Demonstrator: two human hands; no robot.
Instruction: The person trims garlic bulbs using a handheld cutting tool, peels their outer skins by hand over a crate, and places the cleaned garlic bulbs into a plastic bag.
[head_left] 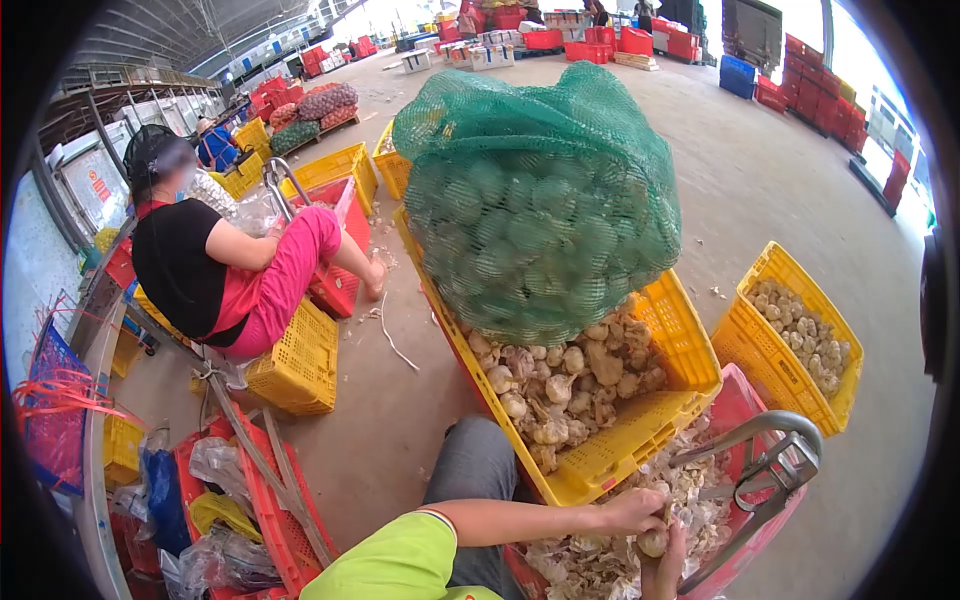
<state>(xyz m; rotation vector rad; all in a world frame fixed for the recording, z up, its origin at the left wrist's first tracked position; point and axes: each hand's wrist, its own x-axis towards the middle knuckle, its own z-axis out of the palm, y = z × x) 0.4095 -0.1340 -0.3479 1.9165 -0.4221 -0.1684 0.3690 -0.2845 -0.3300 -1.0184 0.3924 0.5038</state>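
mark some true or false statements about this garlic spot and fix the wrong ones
1. The green mesh bag bulges with its contents. True.
2. The yellow crate at the far right is empty. False: that crate holds garlic bulbs.
3. The left hand and right hand meet at one bulb. True.
4. The seated person nearby is dressed all in black. False: the trousers are pink.
5. Garlic skins lie below the hands. True.
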